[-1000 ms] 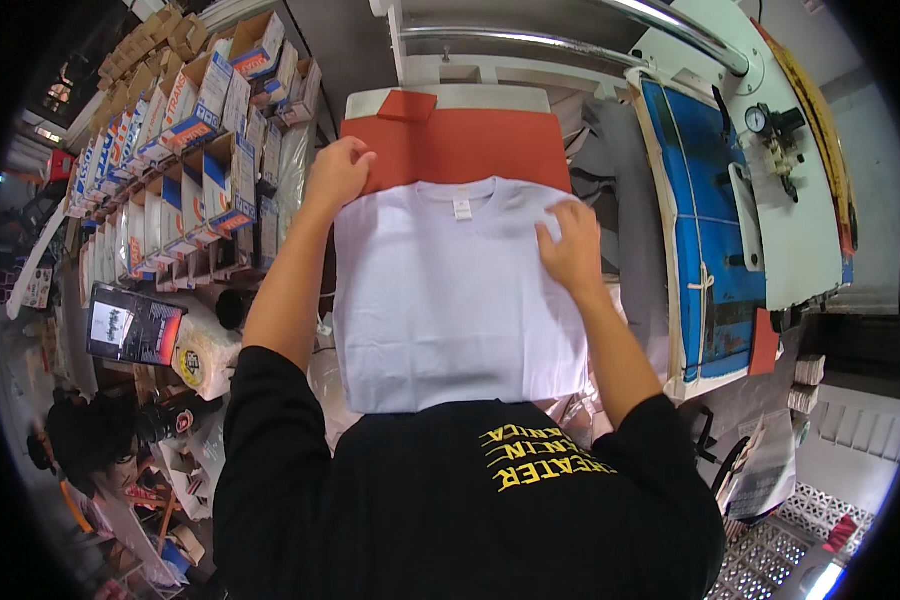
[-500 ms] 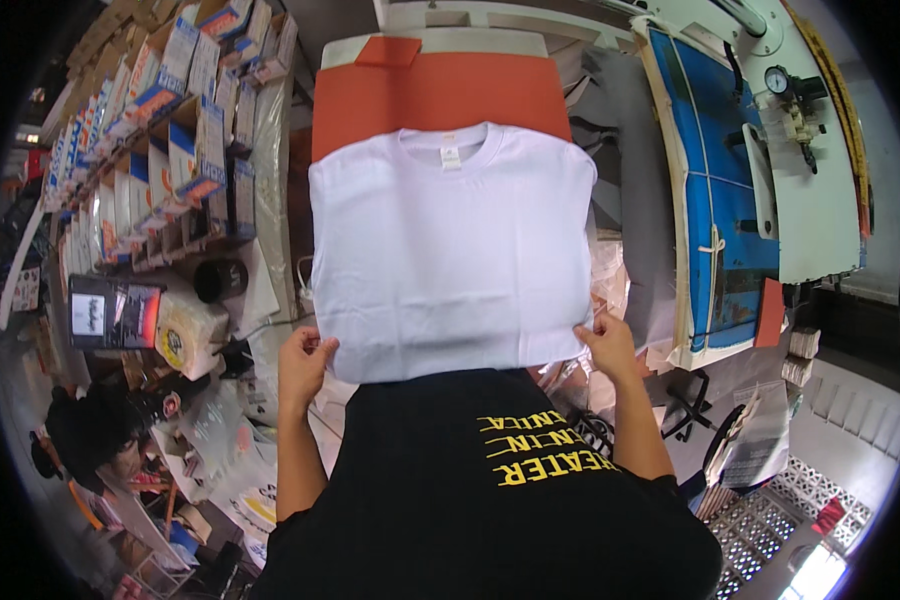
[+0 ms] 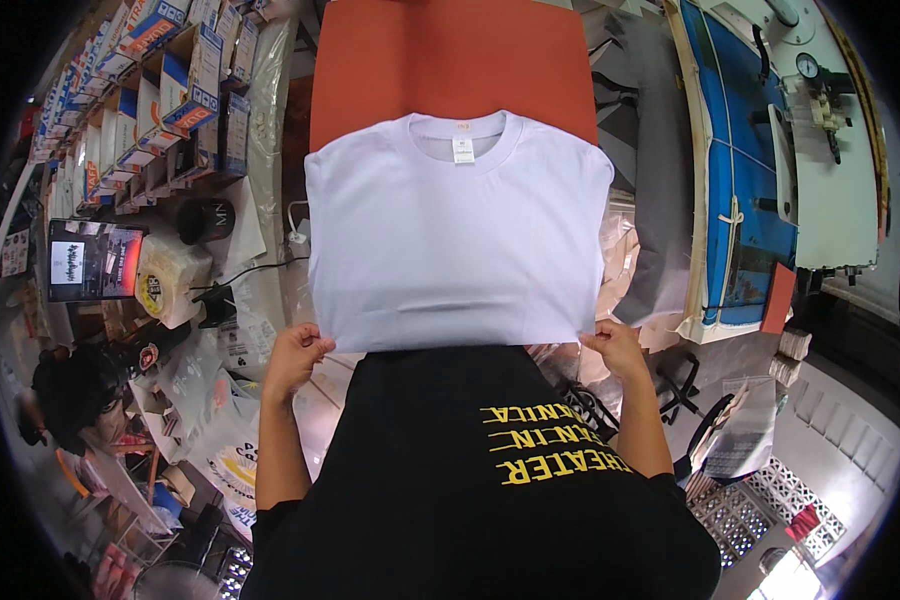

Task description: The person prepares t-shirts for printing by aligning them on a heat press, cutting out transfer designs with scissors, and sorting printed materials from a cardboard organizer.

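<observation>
A white T-shirt (image 3: 460,230) lies spread over an orange-red board (image 3: 450,60), its collar and neck label at the far end. Its near edge hangs close to my black shirt. My left hand (image 3: 298,357) pinches the near left corner of the cloth between thumb and fingers. At the near right corner, my right hand (image 3: 616,347) grips the shirt in the same way. Between the two hands the near edge is fairly straight, with a small crease a little above it. The sleeves cannot be seen; they seem tucked under the sides.
On the right stands a blue-topped machine bed (image 3: 735,180) with white cord tied across it, next to a pressure gauge (image 3: 807,66). Cardboard boxes (image 3: 185,75) of flat packs fill the left, above a black cup (image 3: 207,219) and a small screen (image 3: 94,260). A cable runs near the board.
My view has shifted, so the board and surroundings sit differently. The shirt's near edge looks straighter and flatter, and both hands still hold its corners.
</observation>
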`<state>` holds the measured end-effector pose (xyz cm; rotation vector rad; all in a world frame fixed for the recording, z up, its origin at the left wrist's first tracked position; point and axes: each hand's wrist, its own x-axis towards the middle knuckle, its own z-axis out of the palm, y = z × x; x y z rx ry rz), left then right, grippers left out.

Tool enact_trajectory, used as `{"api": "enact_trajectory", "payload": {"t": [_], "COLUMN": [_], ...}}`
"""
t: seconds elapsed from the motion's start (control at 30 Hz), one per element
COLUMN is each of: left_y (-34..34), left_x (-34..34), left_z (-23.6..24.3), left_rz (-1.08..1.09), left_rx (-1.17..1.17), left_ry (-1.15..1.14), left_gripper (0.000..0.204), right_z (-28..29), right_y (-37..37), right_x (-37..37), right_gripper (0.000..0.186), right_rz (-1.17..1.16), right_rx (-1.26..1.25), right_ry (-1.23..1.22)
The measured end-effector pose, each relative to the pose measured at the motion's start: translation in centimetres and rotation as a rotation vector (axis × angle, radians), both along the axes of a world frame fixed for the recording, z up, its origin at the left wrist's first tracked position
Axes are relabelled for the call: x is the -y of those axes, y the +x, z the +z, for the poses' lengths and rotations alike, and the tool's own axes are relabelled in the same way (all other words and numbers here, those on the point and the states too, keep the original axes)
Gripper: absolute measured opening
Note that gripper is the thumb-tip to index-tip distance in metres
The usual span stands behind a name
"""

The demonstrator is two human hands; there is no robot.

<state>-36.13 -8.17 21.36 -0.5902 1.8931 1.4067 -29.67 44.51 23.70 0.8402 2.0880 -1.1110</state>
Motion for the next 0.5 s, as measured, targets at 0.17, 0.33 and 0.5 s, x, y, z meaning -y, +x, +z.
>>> {"api": "enact_trajectory", "payload": {"t": [0.17,0.33,0.5], "left_y": [-2.9,-17.6,-34.5], "left_x": [1.5,-1.6,-13.8], "left_z": [1.3,4.0,3.6], "left_rz": [-0.175,-0.057,-0.263], "left_rx": [-0.314,-0.846,-1.107], "left_ry": [-0.414,-0.423,-0.471], "left_gripper": [0.028,0.03,0.031], "right_z": [0.5,4.0,1.0], "right_y": [-0.6,-11.5,-25.1], "right_x": [-0.8,0.8,9.3], "right_gripper": [0.026,0.017,0.016], "right_rz": [0.262,0.18,0.493], "right_rx": [-0.182,-0.734,-1.258], "right_ry": [0.342,0.543,0.404]}}
